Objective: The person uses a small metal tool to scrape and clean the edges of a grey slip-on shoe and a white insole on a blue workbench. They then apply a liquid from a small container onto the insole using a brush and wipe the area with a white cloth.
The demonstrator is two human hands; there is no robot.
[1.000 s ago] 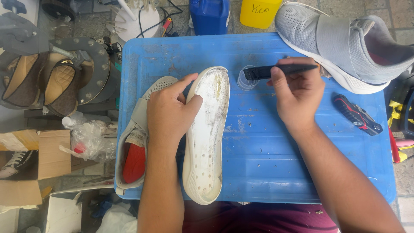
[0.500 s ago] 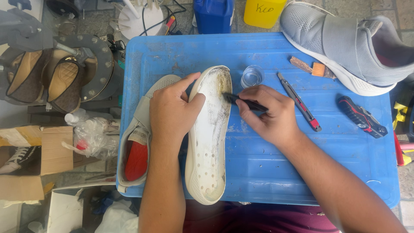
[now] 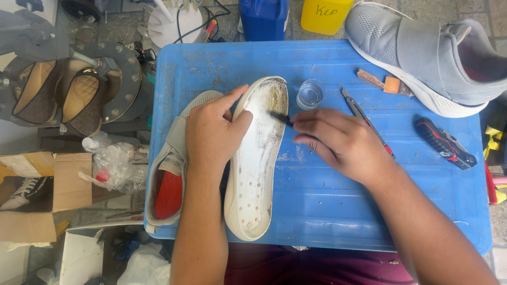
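Observation:
A detached white shoe sole (image 3: 257, 174) lies lengthwise on the blue table (image 3: 317, 216), its inner face up and stained near the toe. My left hand (image 3: 214, 132) grips the sole's left edge, pressing it against a grey shoe upper with a red lining (image 3: 168, 182). My right hand (image 3: 340, 142) holds a small dark brush (image 3: 279, 117) whose tip touches the toe part of the sole. A small clear cup (image 3: 310, 94) stands just behind my right hand.
A grey sneaker (image 3: 428, 58) rests at the table's back right. A slim cutter (image 3: 362, 117), a black-and-red utility knife (image 3: 444, 143) and a small wooden brush (image 3: 383, 83) lie on the table. Blue and yellow jugs stand behind; brown shoes and cardboard are at left.
My right hand left the clear cup with the brush, moved left to the sole, and now strokes a little lower on the toe area. My left hand keeps its grip.

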